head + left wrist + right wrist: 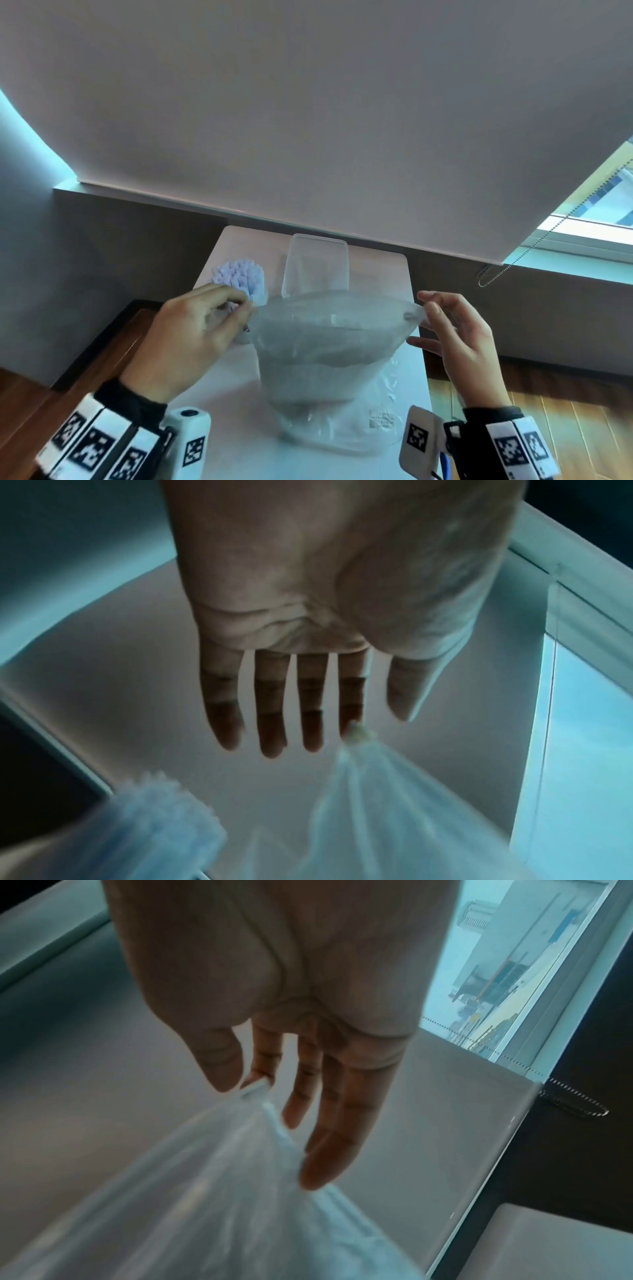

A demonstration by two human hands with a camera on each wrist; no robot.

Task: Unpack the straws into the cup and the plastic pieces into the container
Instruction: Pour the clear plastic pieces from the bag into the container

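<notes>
A cloudy clear plastic bag (329, 346) hangs stretched wide between my two hands, its bottom resting on the white table (380, 270). My left hand (241, 308) pinches the bag's left top corner (356, 733). My right hand (424, 306) pinches the right top corner (253, 1089) between thumb and index finger. What the bag holds is too hazy to make out. Behind my left hand stands a bundle of pale straws (241, 277) (164, 818); the cup under it is mostly hidden. A clear rectangular container (317, 260) stands at the back of the table, behind the bag.
Crumpled clear wrapping (380, 419) lies on the table under the bag's front right. The narrow table ends close on both sides over a wooden floor (565, 428). A roller blind and its bead chain (493, 274) hang behind the table.
</notes>
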